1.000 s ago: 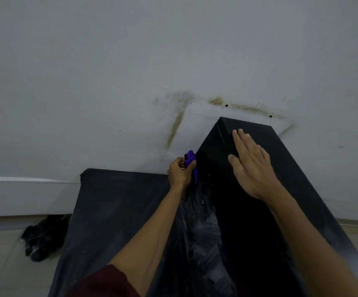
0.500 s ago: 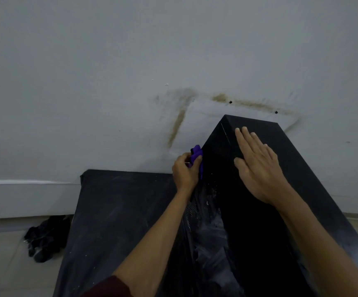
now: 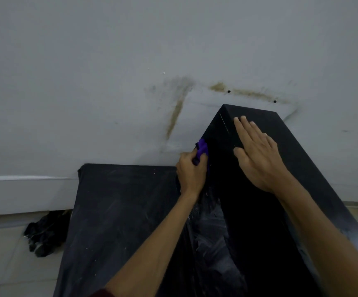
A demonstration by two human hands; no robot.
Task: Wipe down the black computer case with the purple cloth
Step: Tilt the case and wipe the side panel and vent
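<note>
The black computer case [image 3: 291,146] stands tall against the white wall, its top sloping away from me. My right hand [image 3: 257,155] lies flat and open on the case's top near the far end. My left hand [image 3: 192,172] is closed around the bunched purple cloth [image 3: 202,147] and presses it against the upper part of the case's left side. That side panel shows pale smears lower down. Most of the cloth is hidden in my fist.
A flat, dusty black panel [image 3: 118,211] lies on the floor to the left of the case, touching the wall. A dark crumpled rag [image 3: 43,234] sits on the tiled floor by the wall's base. The wall has brown stains above the case.
My left hand has slid the purple cloth farther up the case's left side toward the far top corner. My right hand stays flat on top.
</note>
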